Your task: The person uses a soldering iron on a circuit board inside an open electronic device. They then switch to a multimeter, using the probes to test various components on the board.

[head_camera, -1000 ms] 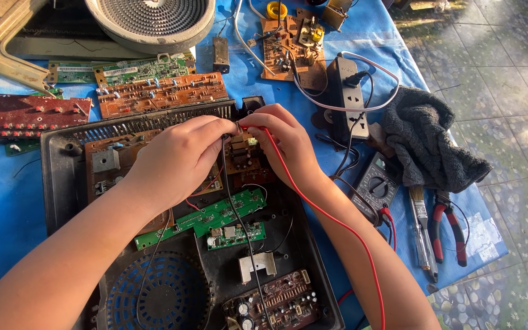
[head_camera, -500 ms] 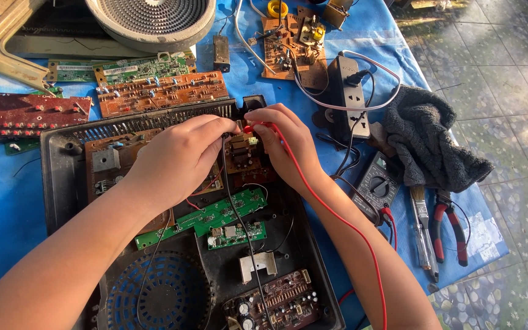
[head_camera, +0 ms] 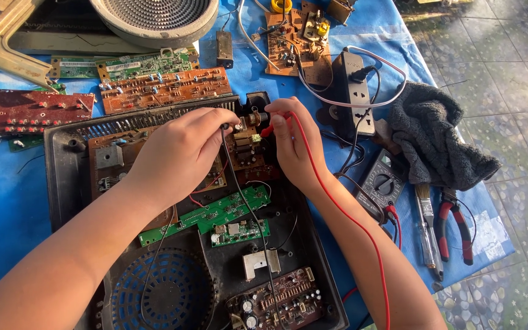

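**Hands pinch two meter probes on the brown board**

Your left hand (head_camera: pixel 175 153) is curled, fingers pinched on the black probe (head_camera: pixel 225 126), whose black lead (head_camera: pixel 249 211) runs down over the open black appliance case (head_camera: pixel 68 162). Your right hand (head_camera: pixel 294 146) pinches the red probe (head_camera: pixel 268 129) between thumb and fingers; its red lead (head_camera: pixel 337 201) trails along your forearm. Both tips meet the brown circuit board (head_camera: pixel 244 143) at the case's upper edge, close together — exact contact points too small to tell.

Largest to smallest around you: blue table cover (head_camera: pixel 7 208) under everything; round coil disc (head_camera: pixel 154 15) at top; fan grille (head_camera: pixel 160 293) in the case's lower left; grey cloth (head_camera: pixel 435 137) to the right; loose brown boards (head_camera: pixel 163 88) just above the case; green board (head_camera: pixel 215 214) inside it; power strip (head_camera: pixel 352 91) beside your right hand; multimeter (head_camera: pixel 383 183) near your right forearm — red leads plugged in; red-handled pliers (head_camera: pixel 453 229) and a small brush (head_camera: pixel 426 220) just beside it.
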